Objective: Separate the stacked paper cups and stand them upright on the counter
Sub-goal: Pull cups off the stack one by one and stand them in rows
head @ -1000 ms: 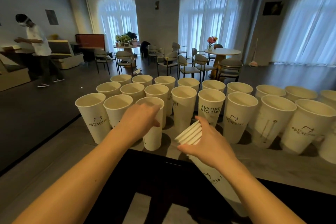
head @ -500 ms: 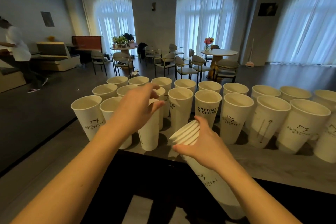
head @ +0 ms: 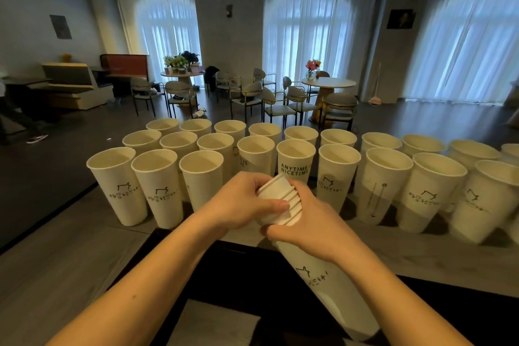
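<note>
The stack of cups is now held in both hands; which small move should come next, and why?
Probably pull the top cup free. The left hand grips the stack's rim end, the right hand holds it just below, and the stack is still nested and tilted. Then stand that cup beside the upright cups on the counter.

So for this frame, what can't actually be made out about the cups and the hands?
- How many cups remain in the stack: head view, the left hand and right hand cover its nested rims.
- The rightmost counter cup: cut off by the frame's right edge.
- Print on the back-row cups: hidden behind the front rows.
- The stack's base: runs out toward the bottom edge, blurred.
</note>
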Available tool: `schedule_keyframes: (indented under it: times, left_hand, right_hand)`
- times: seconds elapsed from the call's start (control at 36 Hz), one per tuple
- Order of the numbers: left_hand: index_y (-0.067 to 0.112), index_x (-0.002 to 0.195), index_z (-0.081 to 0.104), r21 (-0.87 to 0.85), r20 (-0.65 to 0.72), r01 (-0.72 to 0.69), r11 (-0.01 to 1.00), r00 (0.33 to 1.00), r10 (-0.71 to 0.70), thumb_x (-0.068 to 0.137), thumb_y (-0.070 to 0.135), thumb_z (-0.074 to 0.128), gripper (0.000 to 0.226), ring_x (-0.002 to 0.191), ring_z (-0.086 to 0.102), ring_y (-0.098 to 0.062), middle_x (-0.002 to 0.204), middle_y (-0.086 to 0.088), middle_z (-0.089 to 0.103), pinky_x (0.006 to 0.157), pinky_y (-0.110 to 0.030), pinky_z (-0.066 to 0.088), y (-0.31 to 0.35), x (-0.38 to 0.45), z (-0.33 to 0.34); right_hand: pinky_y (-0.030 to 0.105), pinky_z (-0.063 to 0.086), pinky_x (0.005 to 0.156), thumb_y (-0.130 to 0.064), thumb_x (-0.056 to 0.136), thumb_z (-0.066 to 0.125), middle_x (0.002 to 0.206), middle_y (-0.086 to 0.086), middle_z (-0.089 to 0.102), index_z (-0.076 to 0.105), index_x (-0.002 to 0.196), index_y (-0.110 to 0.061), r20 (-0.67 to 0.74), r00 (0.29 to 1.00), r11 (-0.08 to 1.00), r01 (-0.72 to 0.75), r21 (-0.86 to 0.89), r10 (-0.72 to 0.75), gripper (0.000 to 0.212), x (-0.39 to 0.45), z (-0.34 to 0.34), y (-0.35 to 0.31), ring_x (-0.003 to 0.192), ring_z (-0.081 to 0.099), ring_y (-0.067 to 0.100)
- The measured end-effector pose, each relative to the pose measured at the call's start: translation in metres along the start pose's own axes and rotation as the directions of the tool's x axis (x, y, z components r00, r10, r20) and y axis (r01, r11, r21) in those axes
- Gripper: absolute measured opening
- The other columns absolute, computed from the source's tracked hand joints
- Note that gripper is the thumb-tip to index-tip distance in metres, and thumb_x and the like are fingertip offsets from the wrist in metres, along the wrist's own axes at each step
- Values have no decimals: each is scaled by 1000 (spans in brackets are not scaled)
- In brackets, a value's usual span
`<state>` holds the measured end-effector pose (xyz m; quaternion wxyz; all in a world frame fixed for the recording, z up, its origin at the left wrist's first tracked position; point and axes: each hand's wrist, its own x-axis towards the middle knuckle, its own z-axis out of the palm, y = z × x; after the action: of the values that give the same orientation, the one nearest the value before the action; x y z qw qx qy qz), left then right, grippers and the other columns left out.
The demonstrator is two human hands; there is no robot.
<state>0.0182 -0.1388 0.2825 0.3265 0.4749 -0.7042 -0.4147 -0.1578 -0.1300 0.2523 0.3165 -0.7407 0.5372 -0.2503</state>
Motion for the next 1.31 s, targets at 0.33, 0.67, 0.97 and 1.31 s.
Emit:
schedule_keyframes:
  times: [0.33,0.67,0.97,1.31]
  left_hand:
    - [18,96,61,698,-237,-51,714,925,297,93,33,59,16,81,63,-17,84,3,65,77,-39,54,11,10,-19]
    - [19,111,59,949,-86,-6,316,957,276,94,42,56,28,99,66,-21,98,-2,73,103,-36,35,-22,34,-6]
    - [21,125,60,798,-307,-66,599,811,498,89,33,61,38,104,64,-11,104,11,71,115,-41,26,2,22,-14]
    - [2,86,63,295,95,-198,935,980,178,101,26,48,32,51,42,1,57,13,52,53,-22,34,39,1,66]
  right_hand:
    - [39,51,90,-73,64,76,122,-6,48,17,153,-42,-10,963,937,-263,-231,268,112,-12,-32,58,108,51,17]
    - [35,45,98,-67,68,81,143,-12,43,16,156,-44,-2,992,991,-123,-47,123,111,-16,-30,47,117,42,9]
    - [28,41,100,-51,62,93,144,-5,41,0,157,-34,-63,995,994,-66,87,72,134,-22,-34,43,123,47,12]
    - [35,57,87,-60,64,85,120,-18,59,28,146,-46,-193,977,992,107,62,-93,101,-42,-44,54,103,61,2]
